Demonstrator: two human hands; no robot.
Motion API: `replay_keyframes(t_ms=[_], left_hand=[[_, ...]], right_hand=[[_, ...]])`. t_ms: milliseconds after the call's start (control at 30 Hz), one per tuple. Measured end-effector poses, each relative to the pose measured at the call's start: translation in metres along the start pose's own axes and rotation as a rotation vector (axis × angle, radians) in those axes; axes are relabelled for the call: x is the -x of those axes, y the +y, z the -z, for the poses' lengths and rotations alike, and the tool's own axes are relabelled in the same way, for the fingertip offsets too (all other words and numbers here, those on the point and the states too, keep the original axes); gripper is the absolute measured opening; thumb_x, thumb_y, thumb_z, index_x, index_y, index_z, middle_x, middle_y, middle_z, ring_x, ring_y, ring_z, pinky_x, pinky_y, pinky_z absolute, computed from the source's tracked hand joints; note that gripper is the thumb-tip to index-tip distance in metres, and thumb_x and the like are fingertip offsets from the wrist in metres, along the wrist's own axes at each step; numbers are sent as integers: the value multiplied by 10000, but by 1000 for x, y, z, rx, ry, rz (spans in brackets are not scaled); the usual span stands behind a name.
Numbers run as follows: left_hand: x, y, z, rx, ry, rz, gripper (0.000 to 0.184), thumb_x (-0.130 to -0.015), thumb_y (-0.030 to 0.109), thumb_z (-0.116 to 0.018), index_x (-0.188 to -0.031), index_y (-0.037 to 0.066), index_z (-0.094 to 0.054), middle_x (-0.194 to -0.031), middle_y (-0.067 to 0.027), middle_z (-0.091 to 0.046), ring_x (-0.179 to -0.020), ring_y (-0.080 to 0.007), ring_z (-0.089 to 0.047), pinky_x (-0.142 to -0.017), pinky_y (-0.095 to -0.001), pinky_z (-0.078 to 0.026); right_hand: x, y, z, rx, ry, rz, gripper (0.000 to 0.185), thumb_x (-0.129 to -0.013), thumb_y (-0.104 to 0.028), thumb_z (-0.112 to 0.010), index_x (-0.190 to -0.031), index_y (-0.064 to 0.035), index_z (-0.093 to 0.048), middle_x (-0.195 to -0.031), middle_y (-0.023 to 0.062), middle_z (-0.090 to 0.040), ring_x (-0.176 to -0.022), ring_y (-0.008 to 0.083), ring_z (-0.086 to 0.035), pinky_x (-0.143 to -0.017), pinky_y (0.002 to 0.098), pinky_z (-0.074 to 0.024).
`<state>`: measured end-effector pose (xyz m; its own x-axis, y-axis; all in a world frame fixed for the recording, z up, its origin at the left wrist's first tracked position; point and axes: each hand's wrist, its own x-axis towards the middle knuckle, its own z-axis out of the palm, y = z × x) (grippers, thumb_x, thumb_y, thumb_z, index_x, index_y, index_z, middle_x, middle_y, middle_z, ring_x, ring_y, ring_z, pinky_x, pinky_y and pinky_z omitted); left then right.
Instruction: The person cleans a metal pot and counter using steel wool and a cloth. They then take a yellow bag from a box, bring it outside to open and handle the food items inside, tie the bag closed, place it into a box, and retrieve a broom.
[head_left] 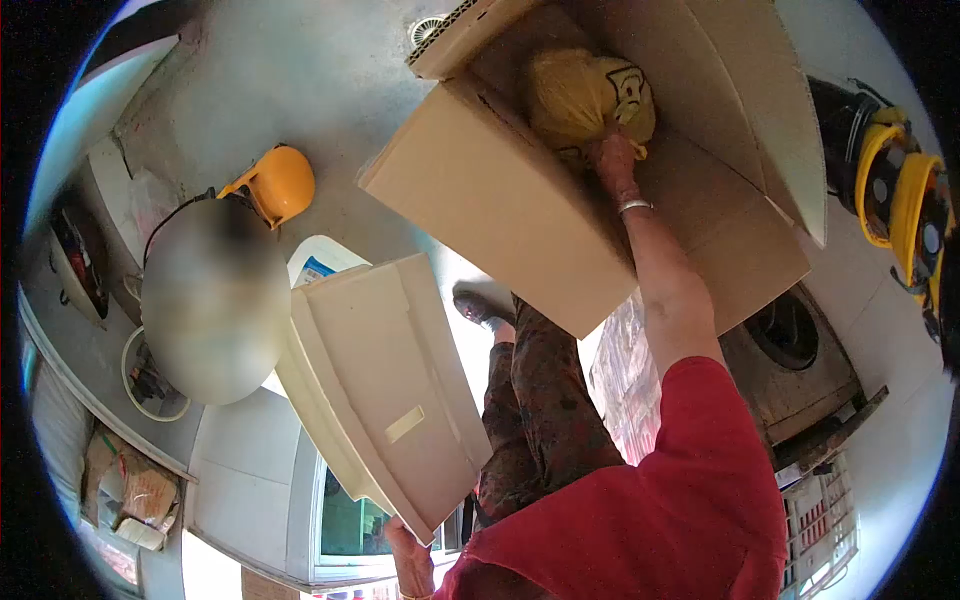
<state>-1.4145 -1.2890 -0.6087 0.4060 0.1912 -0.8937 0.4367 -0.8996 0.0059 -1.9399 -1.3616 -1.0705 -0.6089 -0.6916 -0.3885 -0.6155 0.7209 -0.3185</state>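
Inside an open cardboard box (500, 200) at the upper middle lies a yellow bag (575, 95) with a printed black outline. One of my hands, my right hand (615, 160), reaches into the box with its fingers closed on the gathered neck of this bag. At the lower middle, my left hand (408, 548) grips the lower corner of a cream plastic drawer-like panel (390, 370), which is tilted beside my legs.
An orange plastic piece (282, 187) is on the floor at the upper left, near a blurred oval area. Yellow and black gear (910, 200) stands at the right. Below it is a brown unit with a round black opening (783, 330). A white crate (822, 525) is at the lower right.
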Motion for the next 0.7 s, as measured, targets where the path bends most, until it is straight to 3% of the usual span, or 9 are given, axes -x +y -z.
replay_keyframes(t_ms=[67, 167, 267, 333, 367, 433, 467, 600, 700], left_hand=[[-1, -1, -5, -3, -33, -16, 571, -675, 76, -552, -1225, -58, -474, -1161, -195, -569, -1062, -334, -572, -940, -490, -461], [5, 0, -20, 0, -37, 2, 576, -677, 74, -551, -1227, -72, -465, -1154, -198, -574, -1062, -330, -574, -941, -471, -464], [10, 2, -34, 36, -24, -27, 456, -662, 64, -541, -1091, -92, -552, -1028, -192, -624, -944, -316, -621, -859, -434, -509], [13, 5, -33, 14, -32, 12, 309, -641, 51, -524, -905, -85, -609, -870, -172, -647, -797, -291, -640, -740, -383, -534], [6, 4, -17, 18, -35, 14, 309, -641, 51, -524, -905, -85, -609, -870, -172, -647, -797, -291, -640, -740, -383, -534], [-19, -2, 23, 39, -457, -6, 459, -681, 75, -530, -1106, -96, -519, -1032, -176, -604, -933, -293, -616, -822, -409, -523], [-4, 4, -12, 4, -197, 28, 454, -651, 59, -521, -1079, -94, -527, -964, -168, -621, -835, -291, -637, -758, -402, -543], [7, 2, -34, 29, -189, -63, 491, -628, 48, -512, -1097, -99, -515, -940, -171, -626, -766, -300, -643, -686, -387, -551], [1, -2, -19, 6, -284, -82, 333, -622, 31, -491, -927, -72, -576, -867, -180, -619, -718, -310, -634, -640, -378, -550]], right_hand=[[-6, -12, 22, 88, -335, -186, 444, -772, -165, -642, -1143, 34, -503, -887, 235, -632, -840, 377, -631, -695, 443, -501], [-5, -9, 29, 280, -307, -77, 509, -817, -207, -648, -1202, 60, -449, -755, 212, -645, -727, 317, -662, -640, 400, -541], [1, -7, 26, 514, -239, 52, 287, -807, -219, -594, -966, 17, -629, -794, 190, -656, -750, 339, -654, -636, 431, -511], [-3, -3, 45, 383, -221, 8, 301, -811, -234, -581, -988, 4, -636, -826, 184, -659, -779, 338, -651, -655, 433, -509], [-3, -5, 61, 256, -205, -41, 317, -815, -248, -568, -1010, -10, -642, -859, 179, -662, -807, 336, -648, -675, 434, -507], [-2, -14, 101, 196, -105, 9, 312, -803, -249, -576, -1003, -21, -649, -865, 183, -659, -834, 341, -640, -705, 427, -502], [0, -21, 121, 127, -14, 58, 308, -791, -251, -584, -995, -31, -656, -870, 187, -656, -861, 347, -632, -734, 420, -497], [21, -56, 195, 148, -15, 60, 256, -726, -219, -628, -912, -53, -683, -897, 190, -651, -835, 328, -631, -738, 423, -504], [38, -74, 246, 82, -75, -8, 266, -708, -229, -650, -882, -28, -669, -842, 179, -647, -805, 320, -626, -709, 407, -497]])
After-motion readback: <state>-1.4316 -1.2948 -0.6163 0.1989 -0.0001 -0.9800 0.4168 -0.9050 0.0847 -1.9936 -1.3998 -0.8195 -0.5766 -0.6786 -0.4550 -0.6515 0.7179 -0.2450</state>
